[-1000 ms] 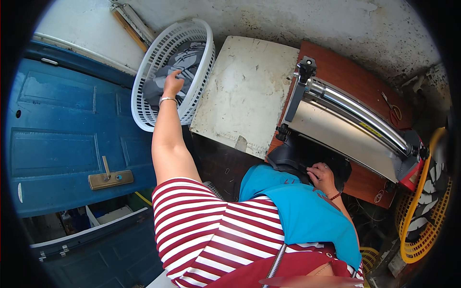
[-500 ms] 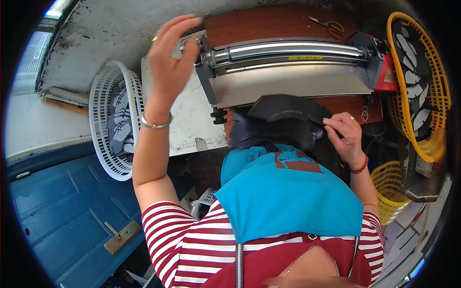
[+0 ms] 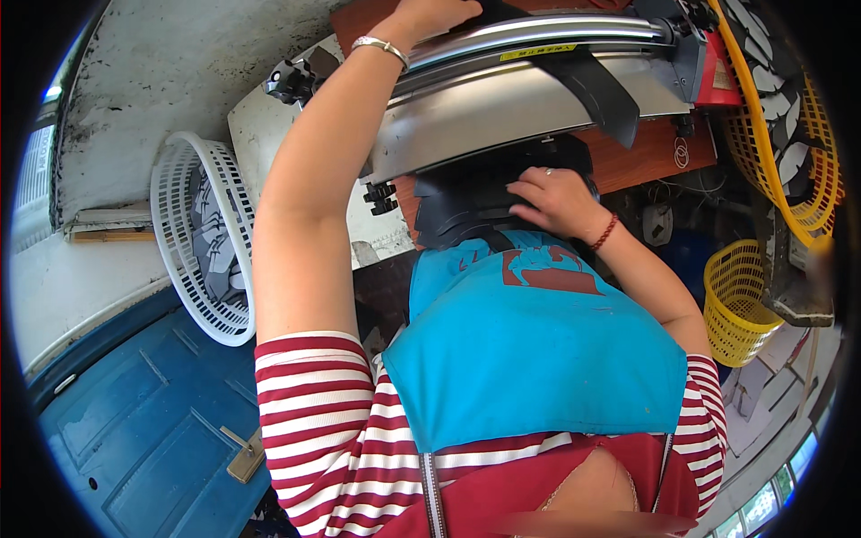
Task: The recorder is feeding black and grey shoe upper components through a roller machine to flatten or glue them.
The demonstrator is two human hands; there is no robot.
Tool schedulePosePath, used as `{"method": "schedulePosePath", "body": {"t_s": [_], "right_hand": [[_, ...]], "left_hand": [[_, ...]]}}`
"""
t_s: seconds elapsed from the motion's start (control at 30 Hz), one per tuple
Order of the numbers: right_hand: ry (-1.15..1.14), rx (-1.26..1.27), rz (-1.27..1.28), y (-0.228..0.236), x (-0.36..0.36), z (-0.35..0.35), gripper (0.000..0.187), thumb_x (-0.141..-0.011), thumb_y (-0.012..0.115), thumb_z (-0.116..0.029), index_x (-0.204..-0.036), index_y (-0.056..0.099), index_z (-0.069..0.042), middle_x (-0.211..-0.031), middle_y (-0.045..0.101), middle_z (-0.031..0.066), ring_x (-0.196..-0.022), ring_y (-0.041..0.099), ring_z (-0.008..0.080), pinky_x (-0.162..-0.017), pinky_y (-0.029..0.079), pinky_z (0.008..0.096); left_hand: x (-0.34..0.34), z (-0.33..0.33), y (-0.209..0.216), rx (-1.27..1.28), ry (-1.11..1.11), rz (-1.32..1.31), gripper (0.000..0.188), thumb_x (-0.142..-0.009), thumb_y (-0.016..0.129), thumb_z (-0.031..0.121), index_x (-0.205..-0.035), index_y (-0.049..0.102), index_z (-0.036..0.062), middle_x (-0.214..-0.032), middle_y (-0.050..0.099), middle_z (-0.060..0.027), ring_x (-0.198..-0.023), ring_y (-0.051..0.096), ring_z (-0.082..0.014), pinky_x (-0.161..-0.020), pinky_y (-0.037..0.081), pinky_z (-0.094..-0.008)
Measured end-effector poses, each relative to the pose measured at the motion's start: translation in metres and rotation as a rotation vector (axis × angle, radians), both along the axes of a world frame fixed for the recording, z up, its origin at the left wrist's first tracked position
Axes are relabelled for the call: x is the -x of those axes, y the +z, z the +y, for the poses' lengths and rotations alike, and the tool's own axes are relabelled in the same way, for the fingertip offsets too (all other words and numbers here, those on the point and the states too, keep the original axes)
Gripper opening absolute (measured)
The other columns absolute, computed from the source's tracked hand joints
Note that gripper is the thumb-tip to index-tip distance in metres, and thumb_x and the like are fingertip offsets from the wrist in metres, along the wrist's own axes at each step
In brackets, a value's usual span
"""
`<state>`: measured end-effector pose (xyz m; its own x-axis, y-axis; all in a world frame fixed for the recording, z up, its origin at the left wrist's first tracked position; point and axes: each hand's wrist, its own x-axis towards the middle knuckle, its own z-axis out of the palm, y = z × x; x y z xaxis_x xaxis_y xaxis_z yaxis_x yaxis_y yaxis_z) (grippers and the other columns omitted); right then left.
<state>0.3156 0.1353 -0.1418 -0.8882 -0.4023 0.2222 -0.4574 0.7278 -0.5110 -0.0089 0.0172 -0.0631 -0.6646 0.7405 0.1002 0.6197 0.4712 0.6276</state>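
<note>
A metal roller machine (image 3: 538,36) lies across the table, with a curved black sheet piece (image 3: 592,90) hanging from its rollers over the front metal plate. Behind the rollers, at the top edge, my left hand (image 3: 435,16) reaches over with its fingers closed at a black part of the sheet; the picture's edge partly cuts the hand off. Several more black sheet pieces (image 3: 466,202) are stacked at my lap, below the plate. My right hand (image 3: 563,204) rests on this stack, thumb and fingers apart and slightly bent, lifting nothing.
On the left stands a white basket (image 3: 238,242) holding grey and black cut pieces. A yellow-orange basket (image 3: 749,117) with similar pieces is at the right, and a smaller yellow basket (image 3: 740,300) stands lower. A blue door panel (image 3: 152,403) fills the lower left.
My left hand has moved right, from beside the machine's left end to behind its rollers. A black sheet now hangs from the rollers. My right hand has moved left onto the stack, releasing the sheet's edge.
</note>
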Motion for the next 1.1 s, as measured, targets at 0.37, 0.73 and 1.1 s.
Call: {"method": "schedulePosePath", "body": {"t_s": [0.37, 0.73, 1.1], "right_hand": [[0.144, -0.034, -0.015, -0.047, 0.002, -0.023, 0.020, -0.079, 0.078, -0.018, -0.095, 0.073, -0.008, -0.090, 0.064, 0.0071, -0.083, 0.067, 0.0270, -0.073, 0.055, 0.0390], [-0.407, -0.263, 0.250, 0.106, 0.012, 0.062, 0.023, -0.078, 0.073, -0.002, -0.100, 0.072, -0.007, -0.084, 0.062, 0.0058, -0.072, 0.066, 0.0244, -0.061, 0.052, 0.0359], [0.082, 0.052, -0.083, -0.015, 0.001, -0.016, 0.032, -0.078, 0.081, -0.022, -0.106, 0.071, -0.010, -0.092, 0.063, 0.0071, -0.083, 0.068, 0.0272, -0.070, 0.055, 0.0394]], "left_hand": [[0.011, -0.036, 0.067, -0.346, 0.261, -0.308, 0.021, -0.087, 0.063, 0.007, -0.105, 0.072, 0.0058, -0.078, 0.063, -0.0031, -0.065, 0.058, -0.0135, -0.060, 0.050, -0.0308], [-0.035, -0.042, 0.047, -0.149, -0.080, 0.510, 0.043, -0.089, 0.053, -0.002, -0.126, 0.072, 0.0084, -0.108, 0.075, -0.0159, -0.103, 0.069, -0.0361, -0.091, 0.055, -0.0419], [0.000, -0.016, 0.014, -0.056, 0.162, -0.462, 0.022, -0.091, 0.066, 0.014, -0.100, 0.067, -0.0059, -0.078, 0.066, -0.0122, -0.072, 0.062, -0.0195, -0.063, 0.055, -0.0385]]}}
